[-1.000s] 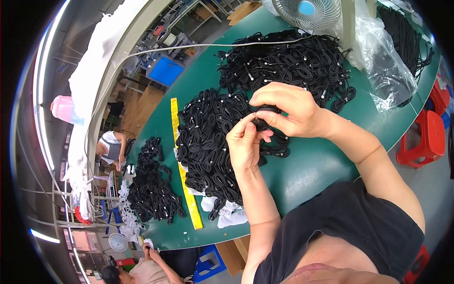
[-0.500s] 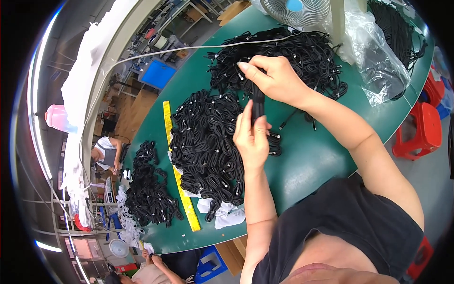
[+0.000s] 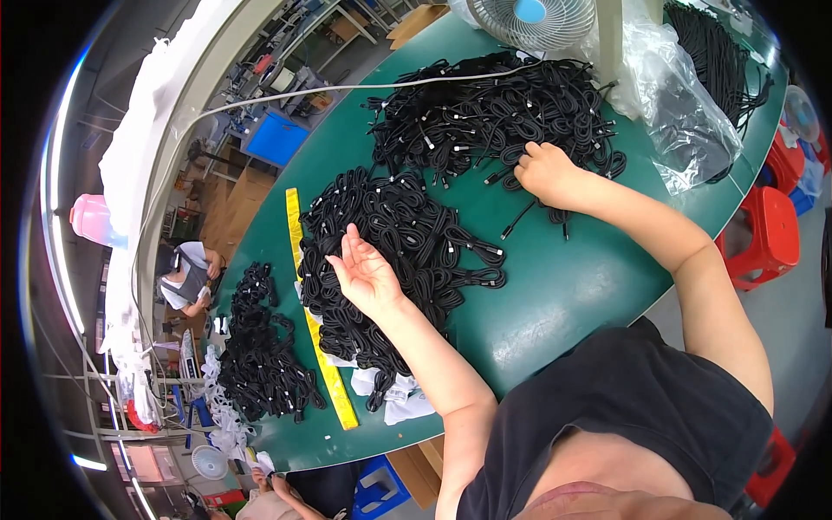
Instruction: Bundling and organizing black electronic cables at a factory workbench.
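Note:
My left hand (image 3: 368, 273) is open, palm up and fingers spread, with nothing in it. It hovers over a big pile of black cables (image 3: 416, 269) coiled into bundles with pale metal plugs. Farther off, my right hand (image 3: 551, 178) has its fingers curled in at the near right side of a second heap of black cables (image 3: 485, 104). Its fingertips pinch at the cables there; the exact strand is hidden. One loose cable end (image 3: 518, 222) with a plug lies on the green table (image 3: 555, 303) just below this hand.
A yellow strip (image 3: 321, 329) separates the middle pile from a smaller cable pile (image 3: 264, 355) at left. White bags (image 3: 403, 403) lie under the middle pile. A fan (image 3: 533, 19), a post and clear plastic bags (image 3: 685, 113) stand at the back. Red stools (image 3: 763, 234) are at right; two other people work at left.
The black cable bundle that both hands held upright has left them. My left hand has moved left and opened over the middle pile; my right hand has moved right and nearer, onto the far heap's edge.

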`<action>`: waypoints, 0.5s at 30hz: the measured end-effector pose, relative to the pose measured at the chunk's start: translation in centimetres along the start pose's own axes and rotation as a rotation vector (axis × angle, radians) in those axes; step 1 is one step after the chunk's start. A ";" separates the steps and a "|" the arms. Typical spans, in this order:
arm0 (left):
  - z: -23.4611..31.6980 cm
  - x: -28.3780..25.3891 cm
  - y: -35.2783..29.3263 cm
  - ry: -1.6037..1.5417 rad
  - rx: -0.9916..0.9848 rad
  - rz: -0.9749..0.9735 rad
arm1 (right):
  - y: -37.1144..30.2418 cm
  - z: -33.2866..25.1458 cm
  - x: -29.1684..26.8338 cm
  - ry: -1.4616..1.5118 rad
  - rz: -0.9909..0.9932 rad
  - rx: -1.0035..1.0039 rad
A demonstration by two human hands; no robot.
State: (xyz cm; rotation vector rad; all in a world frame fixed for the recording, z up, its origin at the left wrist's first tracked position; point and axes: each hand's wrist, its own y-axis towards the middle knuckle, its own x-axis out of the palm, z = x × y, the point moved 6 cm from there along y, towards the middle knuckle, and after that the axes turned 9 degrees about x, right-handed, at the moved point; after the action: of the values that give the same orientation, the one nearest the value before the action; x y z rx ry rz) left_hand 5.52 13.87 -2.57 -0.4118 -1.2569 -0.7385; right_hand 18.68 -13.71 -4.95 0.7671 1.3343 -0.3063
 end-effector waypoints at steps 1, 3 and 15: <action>-0.1 0.4 -0.3 -0.001 0.000 0.001 | -0.3 0.0 0.2 -0.060 0.087 -0.017; -1.2 2.4 -1.4 0.103 -0.084 -0.232 | -0.1 0.2 0.2 -0.100 0.072 -0.040; -10.5 6.8 -9.3 0.631 -0.246 -0.574 | -0.9 -6.2 -13.2 0.547 0.441 -0.123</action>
State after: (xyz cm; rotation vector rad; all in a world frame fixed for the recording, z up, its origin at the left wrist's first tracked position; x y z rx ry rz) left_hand 7.21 -1.41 -0.09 0.0122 -0.6751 -1.3933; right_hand 10.25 -13.17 7.05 1.0588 1.6223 0.3596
